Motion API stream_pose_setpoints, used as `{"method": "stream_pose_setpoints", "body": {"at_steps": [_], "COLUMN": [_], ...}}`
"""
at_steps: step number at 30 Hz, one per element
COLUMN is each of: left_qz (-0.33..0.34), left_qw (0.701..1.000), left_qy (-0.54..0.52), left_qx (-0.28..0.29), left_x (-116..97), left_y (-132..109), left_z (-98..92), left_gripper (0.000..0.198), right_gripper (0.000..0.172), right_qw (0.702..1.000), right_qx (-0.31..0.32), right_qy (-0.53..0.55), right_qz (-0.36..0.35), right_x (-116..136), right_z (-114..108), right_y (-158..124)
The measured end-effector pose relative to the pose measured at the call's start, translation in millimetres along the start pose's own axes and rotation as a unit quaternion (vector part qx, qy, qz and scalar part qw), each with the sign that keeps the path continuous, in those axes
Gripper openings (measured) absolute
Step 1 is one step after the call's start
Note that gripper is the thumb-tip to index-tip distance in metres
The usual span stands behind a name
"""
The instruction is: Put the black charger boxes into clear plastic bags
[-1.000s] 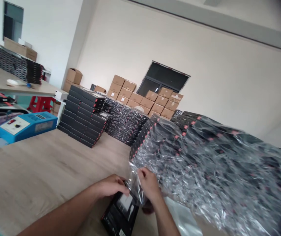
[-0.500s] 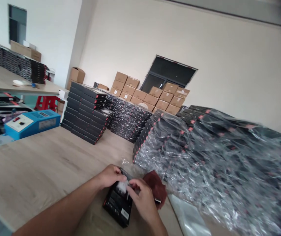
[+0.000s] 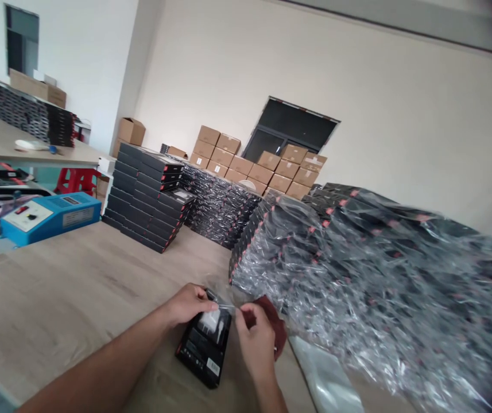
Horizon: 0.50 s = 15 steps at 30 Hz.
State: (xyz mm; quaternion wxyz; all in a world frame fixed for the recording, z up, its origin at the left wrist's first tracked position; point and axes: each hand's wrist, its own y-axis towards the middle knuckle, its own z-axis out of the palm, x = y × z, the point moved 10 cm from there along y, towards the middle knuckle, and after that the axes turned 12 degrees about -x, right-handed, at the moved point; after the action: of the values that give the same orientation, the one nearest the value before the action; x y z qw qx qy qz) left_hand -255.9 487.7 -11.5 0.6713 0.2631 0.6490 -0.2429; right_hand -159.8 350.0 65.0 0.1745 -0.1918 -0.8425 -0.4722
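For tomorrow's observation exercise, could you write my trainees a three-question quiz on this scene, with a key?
1. True or false: in the picture, the blue machine is right of the unwrapped box stack.
2. Which is nearest the right hand? A) red stool B) dark red cloth C) blue machine
3. Complete: the left hand is at the far end of a ____-coloured box.

Key: 1 false; 2 B; 3 black

Beyond the left hand [image 3: 189, 304], the tabletop [image 3: 77, 292] offers a low path up to the stacked black boxes [image 3: 140, 198]. Dark red cloth [image 3: 279, 328] crowds the right hand [image 3: 258, 341]; the film-wrapped pile [image 3: 370, 275] blocks passage farther right.
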Motion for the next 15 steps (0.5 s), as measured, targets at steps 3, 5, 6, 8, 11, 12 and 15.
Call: {"method": "stream_pose_setpoints", "body": {"at_steps": [3, 5, 6, 8, 11, 12, 15], "left_qz": [0.012, 0.006, -0.001, -0.021, -0.078, -0.100, -0.137], "left_qw": [1.000, 1.000, 1.000, 0.997, 0.985, 0.979, 0.958], "left_qy": [-0.010, -0.014, -0.022, -0.064, -0.144, -0.164, -0.192], "left_qx": [0.000, 0.006, 0.015, 0.038, 0.060, 0.074, 0.159], "left_x": [-2, -2, -2, -5, -8, -9, -16], "left_y": [1, 0, -1, -5, -12, -15, -29], "left_z": [-0.2, 0.2, 1.1, 2.7, -0.5, -0.7, 7.8], "left_gripper": [0.039, 0.037, 0.036, 0.043, 0.082, 0.086, 0.071], "right_gripper": [0.018, 0.020, 0.022, 0.026, 0.028, 0.027, 0.024], "right_qw": [0.999, 0.999, 0.998, 0.979, 0.943, 0.944, 0.978], "right_qx": [0.040, 0.013, -0.034, -0.171, -0.312, -0.314, -0.205], "right_qy": [0.024, 0.030, 0.031, 0.025, -0.006, -0.018, -0.021], "right_qz": [-0.014, 0.011, 0.041, 0.106, 0.118, 0.096, 0.024], "right_x": [4, -4, -14, -36, -49, -45, -29], "right_z": [10, 1, -14, -55, -103, -105, -73], "right_y": [-1, 6, 11, 18, 17, 18, 21]}}
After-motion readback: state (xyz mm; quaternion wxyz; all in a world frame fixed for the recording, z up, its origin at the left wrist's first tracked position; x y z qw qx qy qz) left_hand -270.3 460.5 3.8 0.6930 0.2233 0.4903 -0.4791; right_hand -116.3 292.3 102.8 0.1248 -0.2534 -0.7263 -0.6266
